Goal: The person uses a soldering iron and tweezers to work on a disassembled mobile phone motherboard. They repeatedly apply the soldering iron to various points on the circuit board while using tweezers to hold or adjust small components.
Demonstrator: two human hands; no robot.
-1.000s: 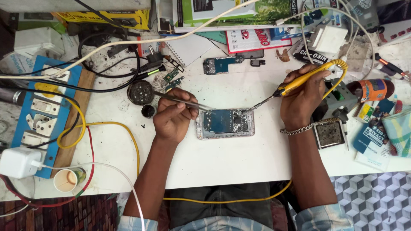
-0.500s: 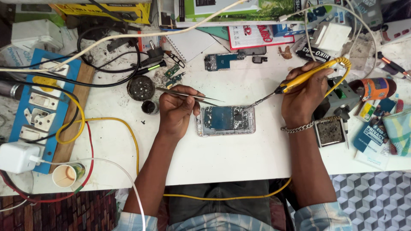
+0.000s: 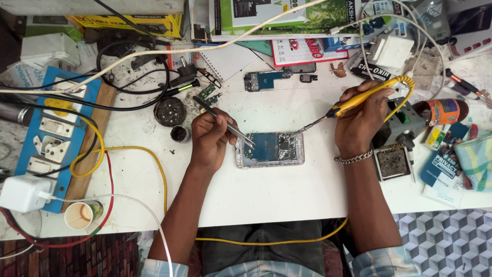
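An opened phone (image 3: 270,150) with its blue circuit board exposed lies flat in the middle of the white table (image 3: 266,190). My left hand (image 3: 209,139) grips metal tweezers (image 3: 225,124) whose tips touch the board's left part. My right hand (image 3: 360,119) holds a yellow-handled soldering iron (image 3: 353,103), its metal tip resting at the board's upper right edge. A yellow cord runs from the iron's handle around the table's right side.
A blue switch board (image 3: 48,128) and tangled cables lie at the left, with a paper cup (image 3: 79,215) and white adapter (image 3: 20,194) near the front. A loose circuit board (image 3: 264,80), round tins (image 3: 169,111), a sponge tray (image 3: 392,163) and boxes crowd the back and right.
The tweezers' tips have shifted right onto the board. The iron's tip stays at the board's upper edge; the view has shifted slightly.
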